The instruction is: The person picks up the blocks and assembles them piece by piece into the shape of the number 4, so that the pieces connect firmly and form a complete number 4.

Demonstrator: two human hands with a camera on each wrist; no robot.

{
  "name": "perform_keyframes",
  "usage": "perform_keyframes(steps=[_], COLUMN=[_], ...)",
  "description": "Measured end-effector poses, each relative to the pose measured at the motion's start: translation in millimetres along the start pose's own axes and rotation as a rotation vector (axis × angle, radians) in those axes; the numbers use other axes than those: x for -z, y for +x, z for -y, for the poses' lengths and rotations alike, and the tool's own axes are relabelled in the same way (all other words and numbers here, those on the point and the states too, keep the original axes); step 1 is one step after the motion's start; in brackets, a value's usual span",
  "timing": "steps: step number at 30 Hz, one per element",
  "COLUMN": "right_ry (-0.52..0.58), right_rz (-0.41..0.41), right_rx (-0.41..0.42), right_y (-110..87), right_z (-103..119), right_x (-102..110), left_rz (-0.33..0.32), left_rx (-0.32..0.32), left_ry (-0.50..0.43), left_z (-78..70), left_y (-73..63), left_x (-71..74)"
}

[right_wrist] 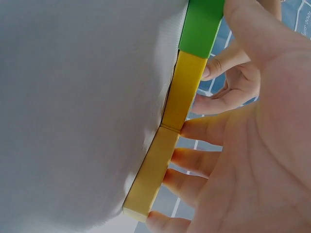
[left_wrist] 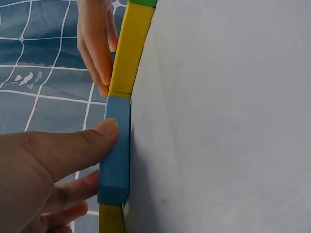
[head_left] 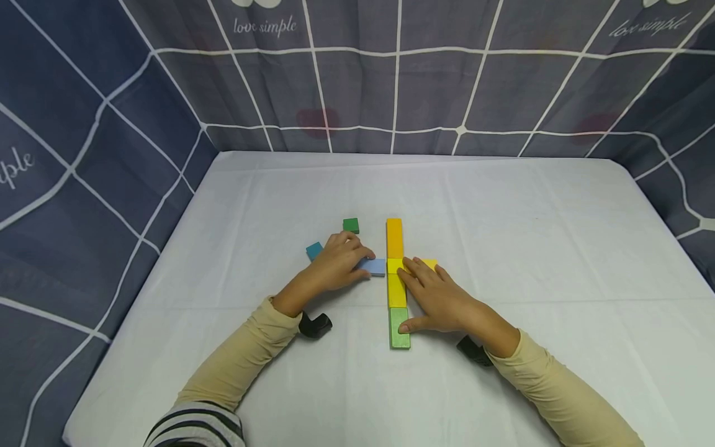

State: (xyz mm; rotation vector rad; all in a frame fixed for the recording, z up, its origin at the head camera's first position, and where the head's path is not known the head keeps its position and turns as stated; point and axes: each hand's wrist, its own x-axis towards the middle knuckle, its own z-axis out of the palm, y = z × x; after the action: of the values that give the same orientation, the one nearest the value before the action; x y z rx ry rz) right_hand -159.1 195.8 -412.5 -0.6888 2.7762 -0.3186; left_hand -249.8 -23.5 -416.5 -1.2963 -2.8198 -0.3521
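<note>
The left hand (head_left: 337, 261) pinches a long light-blue block (head_left: 377, 267) on the white cloth-covered worktop (head_left: 536, 248), its end just beside a bright yellow block (head_left: 394, 266). The right hand (head_left: 444, 304) is spread out, straight fingers touching that yellow block, thumb on a long light-green block (head_left: 399, 339).

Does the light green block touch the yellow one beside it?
Touching. The right wrist view shows the light green block and yellow block meeting end to end.

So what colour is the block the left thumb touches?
The rectangular block is blue; it shows best in the left wrist view.
</note>
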Motion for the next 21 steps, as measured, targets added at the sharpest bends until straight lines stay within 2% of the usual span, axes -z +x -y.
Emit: perform_keyframes(steps=[21], right_ry=[0.008], right_rz=[0.013], right_rx=[-0.005], right_y=[0.6], right_z=[1.3], right_x=[1.8], left_rz=[0.000], left_rx=[0.020], left_ry=[0.025], left_z=[-3.0], left_y=[1.8], left_x=[-2.8])
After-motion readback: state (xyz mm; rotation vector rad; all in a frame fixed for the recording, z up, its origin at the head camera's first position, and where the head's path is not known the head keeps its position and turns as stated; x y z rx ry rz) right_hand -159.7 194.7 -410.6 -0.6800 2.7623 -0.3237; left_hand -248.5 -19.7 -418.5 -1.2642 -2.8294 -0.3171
